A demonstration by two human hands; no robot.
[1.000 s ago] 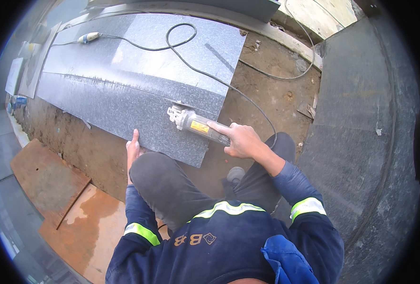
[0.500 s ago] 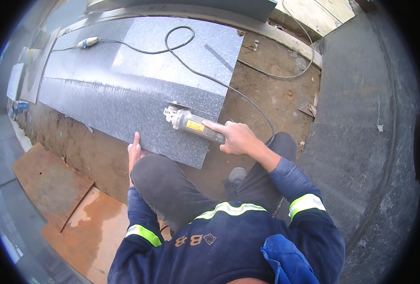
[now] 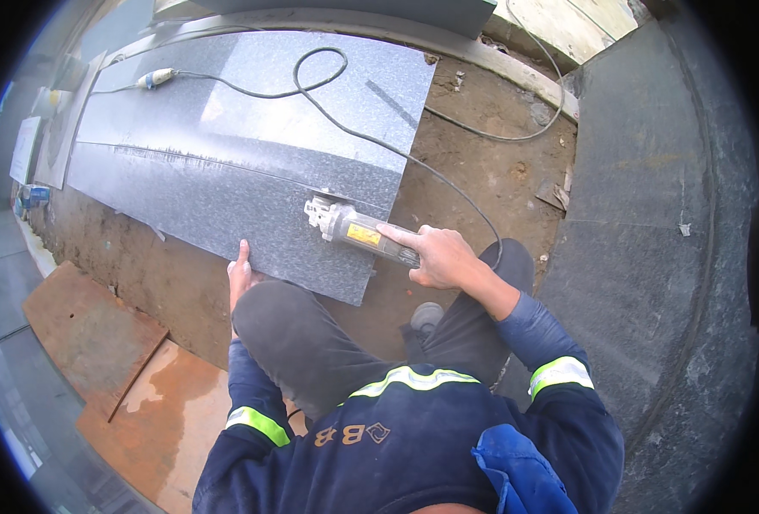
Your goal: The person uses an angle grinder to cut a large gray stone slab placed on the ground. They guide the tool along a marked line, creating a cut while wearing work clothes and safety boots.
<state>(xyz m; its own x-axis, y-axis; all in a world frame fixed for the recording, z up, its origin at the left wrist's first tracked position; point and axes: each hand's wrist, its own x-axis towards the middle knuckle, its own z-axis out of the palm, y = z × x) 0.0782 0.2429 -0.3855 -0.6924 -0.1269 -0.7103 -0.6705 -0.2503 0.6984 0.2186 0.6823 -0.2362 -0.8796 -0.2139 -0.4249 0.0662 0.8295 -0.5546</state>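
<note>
My right hand (image 3: 448,257) is wrapped around the body of an angle grinder (image 3: 364,235), with the index finger stretched along it. The grinder's head rests at a long straight cut line in a large grey speckled slab (image 3: 199,201), near its right end. Its disc is mostly hidden behind the head. At the slab's near edge, my left hand (image 3: 241,272) grips the rim, thumb on top and the other fingers mostly out of sight beneath. Pale dust and dark marks run along the line to the left.
A grey cable (image 3: 358,133) loops over the slab to the grinder; a pale plug connector (image 3: 155,78) lies at far left. Rust-brown boards (image 3: 97,330) are at lower left. A big dark slab (image 3: 645,231) stands on the right. Bare soil (image 3: 499,171) lies between.
The grinder and my right hand have shifted slightly to the right along the line. My left hand keeps its hold on the slab's edge.
</note>
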